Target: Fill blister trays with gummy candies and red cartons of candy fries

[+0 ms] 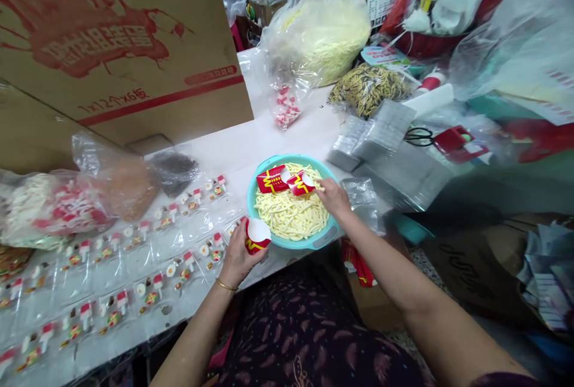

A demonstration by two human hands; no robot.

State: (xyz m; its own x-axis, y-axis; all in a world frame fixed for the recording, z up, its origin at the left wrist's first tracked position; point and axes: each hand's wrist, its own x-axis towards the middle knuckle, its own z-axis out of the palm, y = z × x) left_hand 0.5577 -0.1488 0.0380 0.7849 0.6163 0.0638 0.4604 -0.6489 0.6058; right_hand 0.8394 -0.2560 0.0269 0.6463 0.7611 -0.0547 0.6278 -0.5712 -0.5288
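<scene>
My left hand (240,260) is closed around a small red french fry box (255,237) with yellow marks and a white inside, its mouth turned up, at the front left of a turquoise basin (287,246). Pale yellow miniature fries (291,213) fill the basin. Two more red boxes lie on them: one flat (272,179), and one (299,184) close to my right fingertips. My right hand (332,197) reaches over the basin's right rim with its fingers pinched together at the fries; what they hold is too small to make out.
Rows of clear packets (152,291) with tiny toy pieces cover the table's left side. A large cardboard box (147,34) stands behind them. At the back are a bag of pale fries (318,40) and a dark-yellow bundle (372,89). Stacked clear packaging (403,165) and scissors (419,136) lie right.
</scene>
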